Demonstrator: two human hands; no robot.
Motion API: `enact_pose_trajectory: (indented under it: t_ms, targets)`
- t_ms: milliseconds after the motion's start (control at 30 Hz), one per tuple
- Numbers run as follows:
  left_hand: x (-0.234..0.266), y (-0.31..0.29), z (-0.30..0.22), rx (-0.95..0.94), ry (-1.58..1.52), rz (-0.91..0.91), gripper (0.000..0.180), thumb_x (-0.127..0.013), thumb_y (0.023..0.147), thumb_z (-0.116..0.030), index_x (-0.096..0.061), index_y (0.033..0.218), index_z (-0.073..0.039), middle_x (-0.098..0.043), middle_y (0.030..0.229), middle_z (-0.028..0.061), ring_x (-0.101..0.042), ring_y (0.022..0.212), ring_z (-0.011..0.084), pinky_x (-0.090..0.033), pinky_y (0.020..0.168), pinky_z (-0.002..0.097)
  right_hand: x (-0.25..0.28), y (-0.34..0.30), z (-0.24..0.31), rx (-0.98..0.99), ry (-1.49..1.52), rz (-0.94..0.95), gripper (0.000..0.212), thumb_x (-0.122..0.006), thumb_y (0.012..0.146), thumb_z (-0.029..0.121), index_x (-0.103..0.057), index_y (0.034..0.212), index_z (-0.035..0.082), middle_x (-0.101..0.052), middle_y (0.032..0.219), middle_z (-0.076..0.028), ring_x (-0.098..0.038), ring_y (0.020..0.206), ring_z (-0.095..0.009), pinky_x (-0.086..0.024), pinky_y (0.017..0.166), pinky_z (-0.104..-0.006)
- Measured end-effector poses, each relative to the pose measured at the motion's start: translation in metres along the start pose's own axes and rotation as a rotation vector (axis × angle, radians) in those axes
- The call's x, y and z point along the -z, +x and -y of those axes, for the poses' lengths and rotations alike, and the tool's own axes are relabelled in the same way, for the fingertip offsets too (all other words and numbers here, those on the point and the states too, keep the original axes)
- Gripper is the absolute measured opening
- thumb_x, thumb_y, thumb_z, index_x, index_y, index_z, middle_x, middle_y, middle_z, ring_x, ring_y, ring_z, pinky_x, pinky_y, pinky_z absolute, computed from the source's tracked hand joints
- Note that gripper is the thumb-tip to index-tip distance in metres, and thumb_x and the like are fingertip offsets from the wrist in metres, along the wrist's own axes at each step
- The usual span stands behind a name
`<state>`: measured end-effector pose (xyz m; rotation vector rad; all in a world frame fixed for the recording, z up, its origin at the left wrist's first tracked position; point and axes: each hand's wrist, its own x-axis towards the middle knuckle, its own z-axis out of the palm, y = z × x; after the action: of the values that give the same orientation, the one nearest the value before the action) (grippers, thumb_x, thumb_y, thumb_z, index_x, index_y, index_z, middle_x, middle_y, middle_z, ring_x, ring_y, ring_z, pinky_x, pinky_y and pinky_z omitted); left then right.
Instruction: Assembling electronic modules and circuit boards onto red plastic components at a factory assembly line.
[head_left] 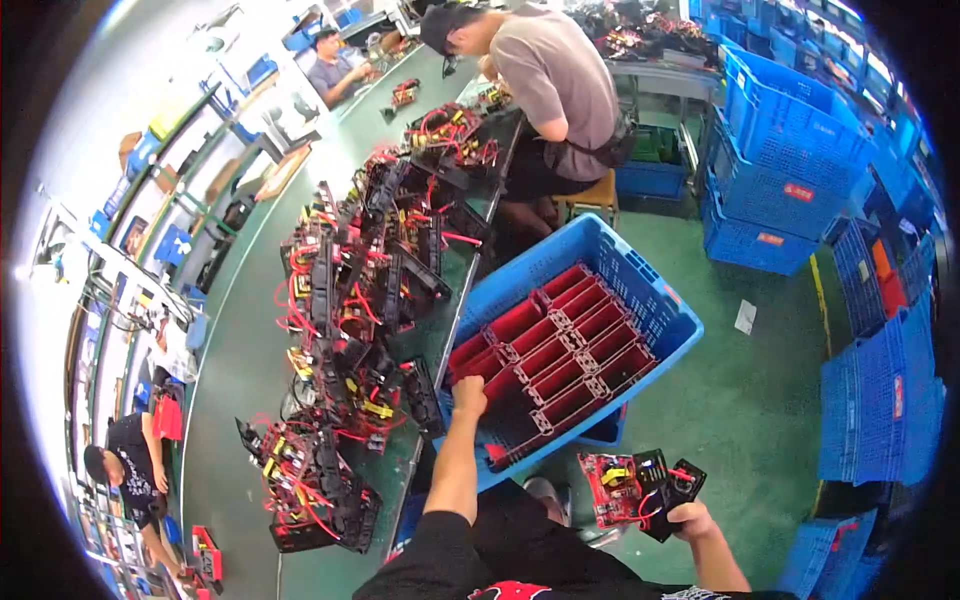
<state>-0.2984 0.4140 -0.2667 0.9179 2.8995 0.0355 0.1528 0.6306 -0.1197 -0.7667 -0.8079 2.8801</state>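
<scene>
My right hand (692, 520) grips a circuit board assembly (622, 490), with a red board, yellow parts and black plastic end pieces, off to the right above the floor. My left hand (468, 397) reaches to the left side of a blue plastic crate (672, 345). Its fingers are curled at the end of the red casings (560, 398), and whatever they hold, if anything, is hidden. Several of these long red casings lie side by side in the crate, with pale metal-edged end frames.
Wired board assemblies (340, 330) are heaped along the green workbench (225, 400) on my left. A seated person (560, 80) works farther along it. Blue crates (780, 180) are stacked at the back right, more crates (880, 400) at the right. A paper (745, 317) lies on the floor.
</scene>
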Motion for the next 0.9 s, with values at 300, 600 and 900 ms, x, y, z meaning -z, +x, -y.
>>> enact_pose_trajectory:
  t_ms: [300, 600, 900]
  targets:
    - [0.231, -0.149, -0.141, -0.152, 0.072, -0.55, 0.005, -0.056, 0.077, -0.01, -0.053, 0.081, -0.009, -0.052, 0.078, 0.0095, -0.056, 0.076, 0.029, -0.043, 0.066, 0.0407, -0.034, 0.026, 0.033, 0.161, 0.216, 0.313, 0.097, -0.063, 0.05, 0.012, -0.036, 0.142, -0.004, -0.053, 0.133, -0.025, -0.056, 0.117, -0.042, -0.046, 0.102, -0.0517]
    - [0.352, -0.397, -0.127, -0.046, 0.095, -0.668, 0.012, -0.069, 0.077, -0.008, -0.057, 0.078, -0.01, -0.042, 0.067, 0.0011, -0.047, 0.055, 0.0156, -0.034, 0.051, 0.0309, -0.091, 0.016, 0.033, 0.188, 0.131, 0.048, 0.07, -0.063, 0.083, 0.049, -0.049, 0.126, -0.005, -0.06, 0.103, -0.02, -0.062, 0.072, -0.024, -0.049, 0.058, -0.0309]
    - [0.287, -0.483, -0.074, 0.407, 0.889, -0.357, 0.009, -0.058, 0.072, -0.015, -0.055, 0.08, -0.013, -0.047, 0.076, 0.0, -0.046, 0.069, 0.0121, -0.035, 0.064, 0.0303, -0.211, 0.032, -0.052, -0.276, -0.098, 0.911, 0.127, -0.086, 0.049, 0.056, -0.029, 0.146, -0.003, -0.037, 0.141, -0.037, -0.062, 0.096, -0.032, -0.048, 0.068, -0.0366]
